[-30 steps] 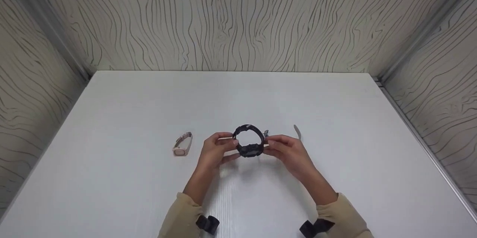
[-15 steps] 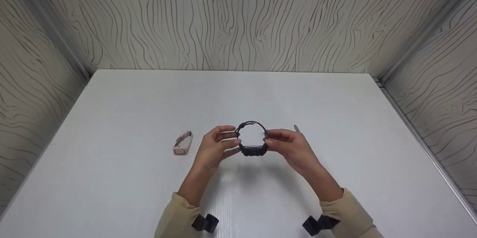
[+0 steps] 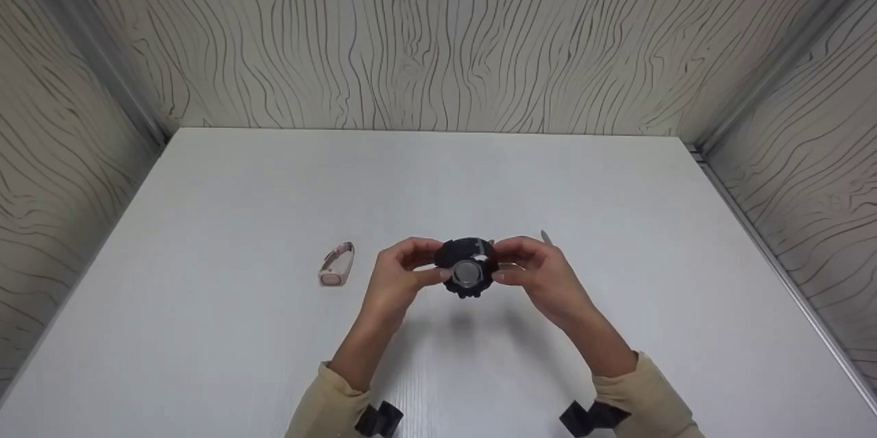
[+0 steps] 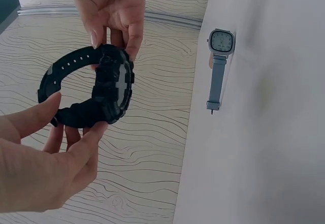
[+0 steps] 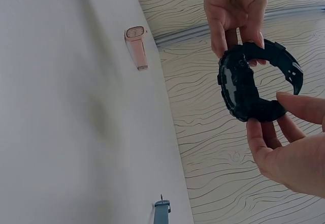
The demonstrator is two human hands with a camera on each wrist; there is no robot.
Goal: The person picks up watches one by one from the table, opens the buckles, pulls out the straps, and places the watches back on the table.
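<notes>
A black sports watch with a thick strap is held up off the table between both hands. A round grey disc on it is turned towards the head camera. From the left, my left hand pinches one side of the watch with thumb and fingers. My right hand pinches the opposite side. In the left wrist view the watch's strap curves in a loop away from its case. Whether the strap is buckled, I cannot tell. The case's front is turned towards the table in the right wrist view.
A pink watch lies on the white table, left of my hands. Behind my right hand is a blue-strapped watch, mostly hidden in the head view. Wood-patterned panels stand at the back and sides.
Both hands have turned the black watch, so its ring-like side view has given way to the round grey disc. The hands shifted slightly; the pink watch stays put.
</notes>
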